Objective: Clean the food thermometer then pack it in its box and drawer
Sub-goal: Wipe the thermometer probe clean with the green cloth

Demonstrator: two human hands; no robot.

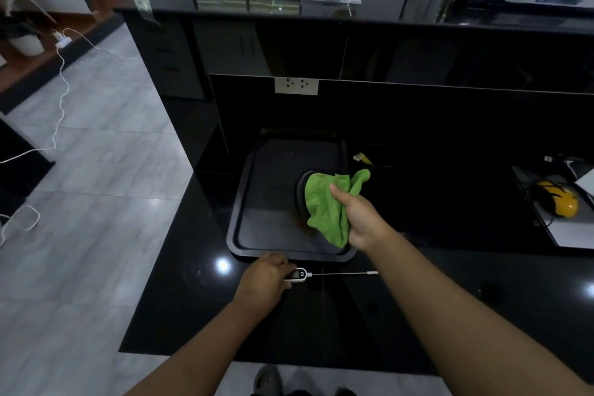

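The white food thermometer [300,274] lies level just above the black counter, its thin metal probe pointing right toward my right forearm. My left hand [265,276] grips its handle end, in front of the tray. My right hand [360,219] is closed on a bright green cloth [324,202], held over the right part of a black tray [244,202]. The cloth hangs apart from the thermometer, and partly hides a dark round object on the tray. No thermometer box shows in this view.
The glossy black counter [418,299] ends at its left edge above grey floor tiles. A yellow and black computer mouse [559,199] sits at the far right by white papers. A wall socket [296,86] is behind the tray. White cables trail across the floor.
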